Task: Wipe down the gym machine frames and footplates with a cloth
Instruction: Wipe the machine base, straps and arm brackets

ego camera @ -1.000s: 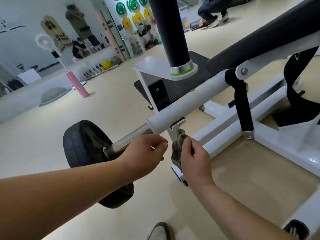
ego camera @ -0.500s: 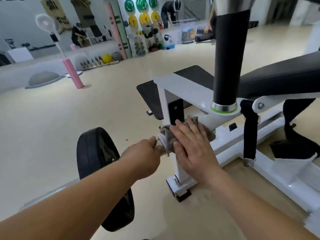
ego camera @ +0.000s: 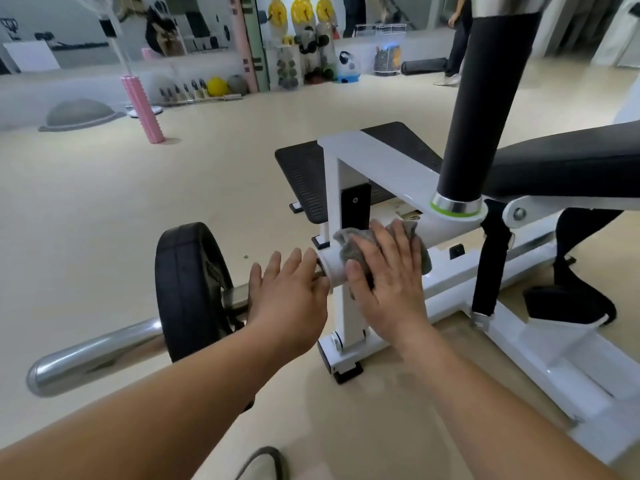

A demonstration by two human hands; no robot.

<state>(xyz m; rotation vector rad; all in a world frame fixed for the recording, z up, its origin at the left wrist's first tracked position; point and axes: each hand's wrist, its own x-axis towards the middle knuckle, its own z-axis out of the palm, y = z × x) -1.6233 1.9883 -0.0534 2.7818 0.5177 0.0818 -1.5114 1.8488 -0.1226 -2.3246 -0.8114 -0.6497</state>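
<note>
The frame-wiping step was in hand. The right grip (ego camera: pixel 388 271) lay flat with its fingers straight and unclenched, pressing the grey cloth (ego camera: pixel 349 247) onto the white tube (ego camera: pixel 450 228) of the machine's lever arm, close to its outer end. The cloth was draped over the top of the tube, its edges showing past the fingertips. The left grip (ego camera: pixel 291 296) was also released, fingers extended, and grasped nothing. It rested over the steel shaft between the tube's end and the black weight plate (ego camera: pixel 187 289). The next move probably called for sliding the cloth along and around the tube toward the green-ringed collar (ego camera: pixel 455 209). Steady pressure would stop it bunching or slipping off the curve, and the left grip could steady the arm. The black footplate (ego camera: pixel 304 178) and the lower white rails (ego camera: pixel 519 341) likely remained to be wiped, though their surfaces did not show it.
</note>
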